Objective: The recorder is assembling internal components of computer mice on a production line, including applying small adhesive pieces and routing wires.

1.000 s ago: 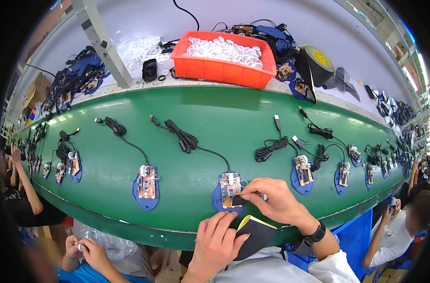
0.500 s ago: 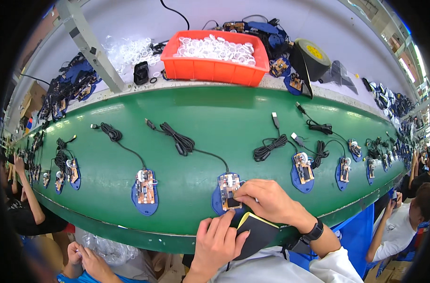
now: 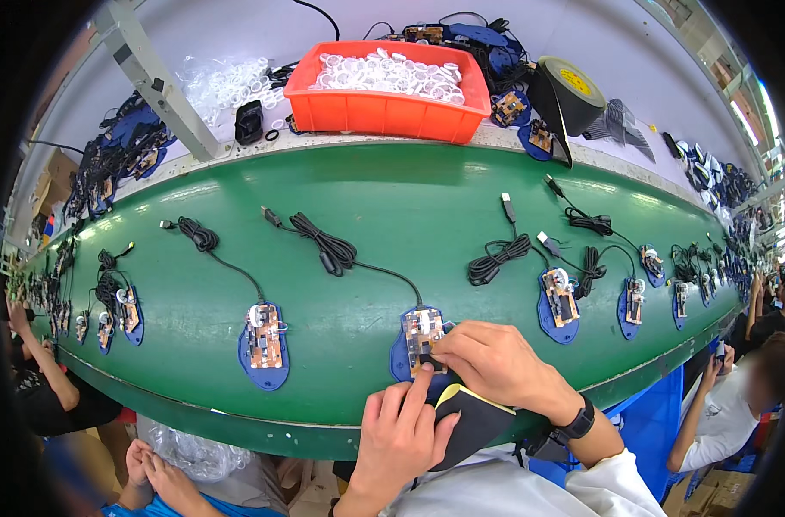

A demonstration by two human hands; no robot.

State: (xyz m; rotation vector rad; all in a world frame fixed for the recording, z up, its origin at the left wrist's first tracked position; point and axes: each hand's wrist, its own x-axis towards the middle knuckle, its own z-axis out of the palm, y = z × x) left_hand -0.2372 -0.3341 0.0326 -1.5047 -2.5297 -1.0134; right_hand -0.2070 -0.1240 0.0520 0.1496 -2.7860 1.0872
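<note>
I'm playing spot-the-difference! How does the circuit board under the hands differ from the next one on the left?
The touched board has the left hand and right hand on it; the left board has neither. The touched board is partly hidden by fingers; the left board shows whole. Both have blue bases and black cables.

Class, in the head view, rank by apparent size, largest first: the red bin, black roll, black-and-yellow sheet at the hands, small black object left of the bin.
1. Red bin
2. Black roll and black-and-yellow sheet: too alike to rank; the sheet is nearer the camera
3. Small black object
</note>
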